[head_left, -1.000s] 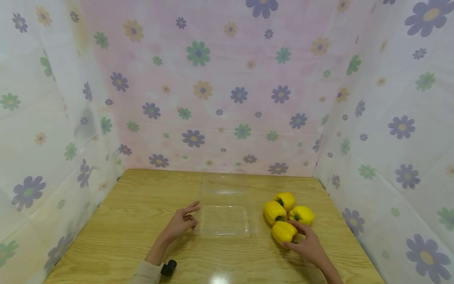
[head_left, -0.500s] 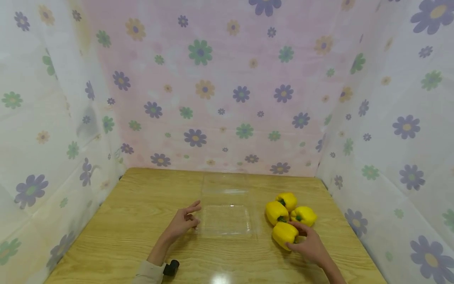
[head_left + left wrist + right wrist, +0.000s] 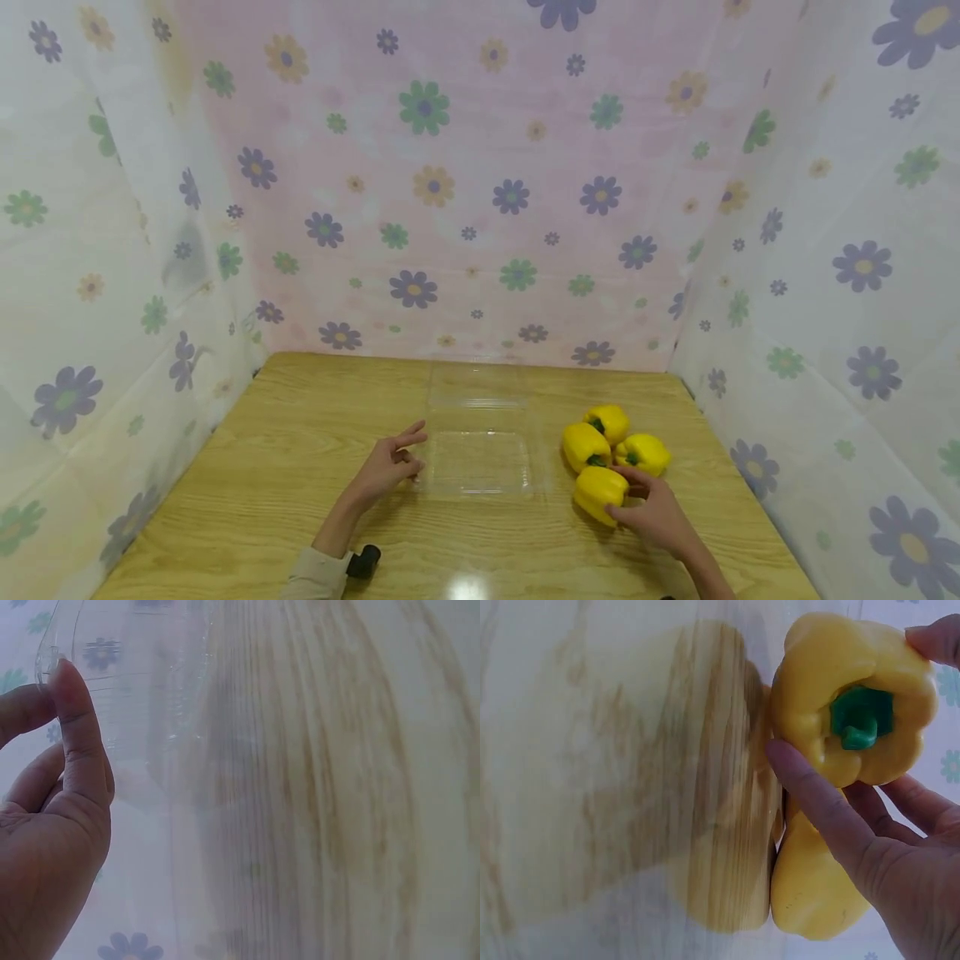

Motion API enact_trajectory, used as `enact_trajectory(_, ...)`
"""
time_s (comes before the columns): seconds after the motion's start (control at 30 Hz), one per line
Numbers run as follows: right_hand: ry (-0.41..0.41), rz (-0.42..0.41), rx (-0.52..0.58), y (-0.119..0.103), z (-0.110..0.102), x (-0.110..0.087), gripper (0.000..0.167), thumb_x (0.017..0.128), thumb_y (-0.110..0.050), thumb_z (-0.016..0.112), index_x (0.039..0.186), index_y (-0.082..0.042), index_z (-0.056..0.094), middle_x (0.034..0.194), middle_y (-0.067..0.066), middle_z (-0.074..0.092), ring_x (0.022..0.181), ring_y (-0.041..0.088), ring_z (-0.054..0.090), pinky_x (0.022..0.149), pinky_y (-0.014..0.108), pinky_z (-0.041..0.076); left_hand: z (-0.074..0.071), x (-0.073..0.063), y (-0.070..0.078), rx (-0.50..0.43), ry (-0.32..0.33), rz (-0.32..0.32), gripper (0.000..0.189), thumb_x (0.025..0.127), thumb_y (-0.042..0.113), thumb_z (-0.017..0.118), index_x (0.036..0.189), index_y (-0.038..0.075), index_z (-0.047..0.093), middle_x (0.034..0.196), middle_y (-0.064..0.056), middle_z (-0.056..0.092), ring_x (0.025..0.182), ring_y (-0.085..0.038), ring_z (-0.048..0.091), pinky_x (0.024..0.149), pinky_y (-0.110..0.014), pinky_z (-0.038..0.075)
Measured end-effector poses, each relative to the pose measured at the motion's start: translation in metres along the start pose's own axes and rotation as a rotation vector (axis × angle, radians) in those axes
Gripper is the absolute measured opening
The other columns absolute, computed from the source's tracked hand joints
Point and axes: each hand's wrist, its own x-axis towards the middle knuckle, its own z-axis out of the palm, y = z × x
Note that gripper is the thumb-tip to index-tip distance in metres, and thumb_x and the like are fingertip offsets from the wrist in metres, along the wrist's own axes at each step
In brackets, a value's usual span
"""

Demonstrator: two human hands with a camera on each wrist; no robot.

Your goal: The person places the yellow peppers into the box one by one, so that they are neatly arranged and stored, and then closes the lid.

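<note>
My left hand (image 3: 386, 471) is at the left side of a clear plastic clamshell container (image 3: 480, 493), whose lid (image 3: 478, 383) lies folded back behind it. In the left wrist view, a thumb and finger (image 3: 71, 697) pinch the container's edge. Over at the right, my right hand (image 3: 654, 510) grips the nearest yellow bell pepper (image 3: 598, 493), thumb on one side and fingers on the other. Its green stem (image 3: 859, 724) shows in the right wrist view, though my hand hides it from the head camera.
Three more yellow peppers sit close behind the gripped one: a left one (image 3: 583, 444), a back one (image 3: 609, 423) and a right one (image 3: 647, 454). Everything rests on a wood-grain table (image 3: 315, 400). Flower-printed cloth (image 3: 465, 167) encloses the back and both sides.
The right thumb now reaches further over the front pepper, which has shifted slightly left and turned a little. My left hand keeps its place at the container. The head view has shifted slightly.
</note>
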Motion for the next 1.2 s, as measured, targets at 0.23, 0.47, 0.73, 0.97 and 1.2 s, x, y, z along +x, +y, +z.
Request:
enact_trajectory(0.23,0.033,-0.133,0.068,0.003,0.001,-0.001,0.063,0.083,-0.013,0.084,0.140,-0.001,0.058,0.139,0.020,0.058,0.111,0.020,0.062,0.083,0.028,0.056,0.000,0.003,0.003,0.005,0.014,-0.034,0.057,0.095,-0.008,0.061,0.147,-0.017,0.039,0.167,-0.022,0.021,0.075,-0.012,0.055,0.068,-0.025,0.055)
enact_trajectory(0.47,0.019,-0.352,0.249,0.005,0.004,-0.002,0.061,0.085,0.006,0.076,0.141,0.005,0.053,0.132,-0.009,0.060,0.107,0.003,0.063,0.076,0.033,0.061,0.001,0.002,0.006,0.009,0.014,-0.032,0.057,0.095,-0.008,0.060,0.148,-0.017,0.039,0.167,-0.022,0.020,0.073,-0.013,0.055,0.066,-0.026,0.054)
enact_trajectory(0.73,-0.010,-0.553,0.359,0.006,0.016,0.000,0.058,0.084,0.017,0.068,0.138,0.017,0.047,0.136,-0.013,0.060,0.114,0.002,0.062,0.078,0.030,0.061,0.002,0.000,0.005,-0.030,0.010,-0.031,0.059,0.094,-0.010,0.061,0.147,-0.019,0.037,0.167,-0.023,0.020,0.074,-0.011,0.055,0.066,-0.025,0.053)
enact_trajectory(0.97,-0.006,-0.602,0.367,-0.005,0.029,0.000,0.064,0.080,0.018,0.069,0.140,0.014,0.048,0.139,-0.006,0.060,0.120,0.004,0.060,0.079,0.031,0.061,0.001,0.001,0.005,-0.044,0.005,-0.024,0.058,0.094,-0.011,0.060,0.147,-0.019,0.037,0.167,-0.023,0.018,0.074,-0.010,0.055,0.067,-0.023,0.053)
enact_trajectory(1.2,-0.022,-0.677,0.421,-0.019,0.043,0.001,0.064,0.077,0.020,0.068,0.138,0.014,0.049,0.136,-0.003,0.060,0.118,0.008,0.061,0.078,0.032,0.061,0.002,-0.001,0.004,-0.036,-0.007,-0.015,0.059,0.095,-0.009,0.060,0.147,-0.019,0.036,0.167,-0.025,0.018,0.075,-0.010,0.057,0.068,-0.023,0.054)
